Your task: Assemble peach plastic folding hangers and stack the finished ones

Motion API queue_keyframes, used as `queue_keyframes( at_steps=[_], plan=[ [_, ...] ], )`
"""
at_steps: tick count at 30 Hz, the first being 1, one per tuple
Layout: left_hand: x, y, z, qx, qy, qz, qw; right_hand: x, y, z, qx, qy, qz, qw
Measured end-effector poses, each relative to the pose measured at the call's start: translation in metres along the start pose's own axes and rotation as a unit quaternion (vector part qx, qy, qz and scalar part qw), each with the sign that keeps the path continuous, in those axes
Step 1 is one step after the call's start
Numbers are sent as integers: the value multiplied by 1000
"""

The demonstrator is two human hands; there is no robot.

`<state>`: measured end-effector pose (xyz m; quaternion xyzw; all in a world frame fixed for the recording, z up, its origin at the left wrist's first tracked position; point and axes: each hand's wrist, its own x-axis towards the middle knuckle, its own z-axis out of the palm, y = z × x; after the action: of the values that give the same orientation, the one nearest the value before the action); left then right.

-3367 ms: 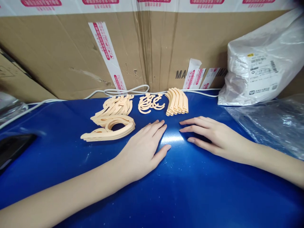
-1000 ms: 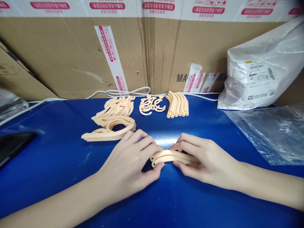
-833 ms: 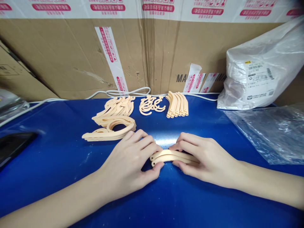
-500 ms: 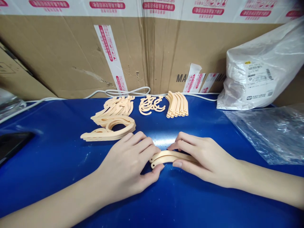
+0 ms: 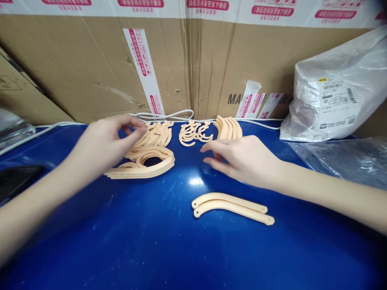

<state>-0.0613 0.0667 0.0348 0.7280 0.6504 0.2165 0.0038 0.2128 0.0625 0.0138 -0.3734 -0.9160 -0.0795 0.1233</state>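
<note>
Two curved peach plastic strips (image 5: 232, 207) lie side by side on the blue table (image 5: 169, 245), with neither hand on them. My left hand (image 5: 104, 143) hovers over the pile of peach hanger-shaped parts (image 5: 145, 157), thumb and fingers drawn close as in a pinch, nothing visible between them. My right hand (image 5: 242, 159) is stretched out flat, fingers pointing left toward the small hooks (image 5: 193, 132). Behind it stands a row of curved strips (image 5: 229, 127).
A taped cardboard box wall (image 5: 193, 60) closes the back. A white cable (image 5: 163, 116) runs along its foot. A white plastic bag (image 5: 335, 96) and clear film (image 5: 344, 161) sit at the right. A dark object (image 5: 15, 181) lies at the left edge.
Both hands have let go of the two curved strips, which now lie on the table. The left hand rose to the hanger pile; the right hand moved back toward the hooks.
</note>
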Motion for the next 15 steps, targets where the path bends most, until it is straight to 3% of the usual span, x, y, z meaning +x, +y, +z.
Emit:
queue_keyframes(
  at_steps=[4,7,15],
  plan=[
    [19,-32,-4,-7,-63,-94,994,31,0,12,-51,19,-12,998],
    [24,-47,2,-32,-86,-101,991,44,1,23,-44,43,-13,998],
    [24,-47,13,-78,-103,-112,985,56,0,38,-20,42,-18,999]
  ],
)
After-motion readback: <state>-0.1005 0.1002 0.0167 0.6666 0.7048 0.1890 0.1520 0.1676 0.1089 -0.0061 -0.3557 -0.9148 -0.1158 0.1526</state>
